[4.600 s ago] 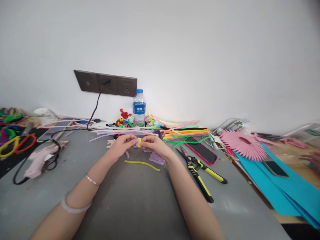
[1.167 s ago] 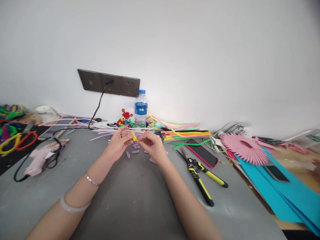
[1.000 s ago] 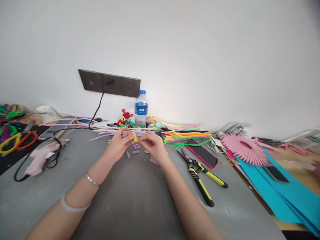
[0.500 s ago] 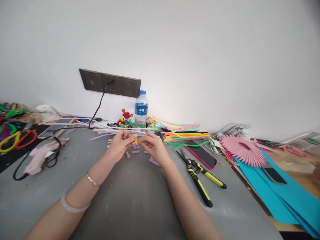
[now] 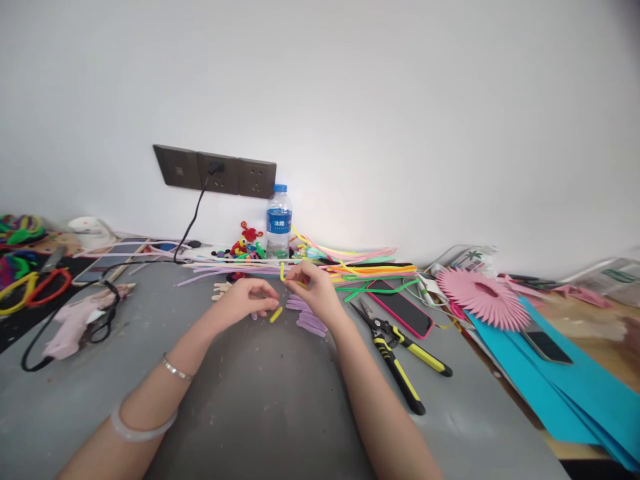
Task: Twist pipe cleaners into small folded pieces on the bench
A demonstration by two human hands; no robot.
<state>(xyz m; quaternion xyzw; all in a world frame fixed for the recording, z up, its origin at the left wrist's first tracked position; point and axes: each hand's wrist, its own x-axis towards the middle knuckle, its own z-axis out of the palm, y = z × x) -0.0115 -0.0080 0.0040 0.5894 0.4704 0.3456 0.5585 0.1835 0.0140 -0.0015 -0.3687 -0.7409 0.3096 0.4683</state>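
My right hand [image 5: 311, 288] pinches a bent yellow pipe cleaner [image 5: 283, 272], whose end sticks up past the fingertips. Just below my left hand [image 5: 253, 300], a short yellow pipe cleaner piece [image 5: 276, 315] lies on the grey table. The left fingers are curved and apart, with nothing seen between them. Bundled purple pipe cleaner pieces [image 5: 311, 323] rest on the table under my right hand. Another bit of purple is partly hidden beneath my left fingers. Small cream-coloured pieces [image 5: 220, 289] lie behind the left wrist.
Black-and-yellow cutters [image 5: 395, 343] lie open to the right, beside a pink-cased phone [image 5: 403, 310]. Long pipe cleaners [image 5: 373, 270] and a water bottle [image 5: 279, 223] line the wall. A pink glue gun [image 5: 75, 323] with its cord is at left; blue sheets [image 5: 560, 380] are far right.
My hands have moved apart. The short yellow piece now lies on the table below my left hand, which has let go, while my right hand keeps the bent yellow pipe cleaner. The view shifted slightly.
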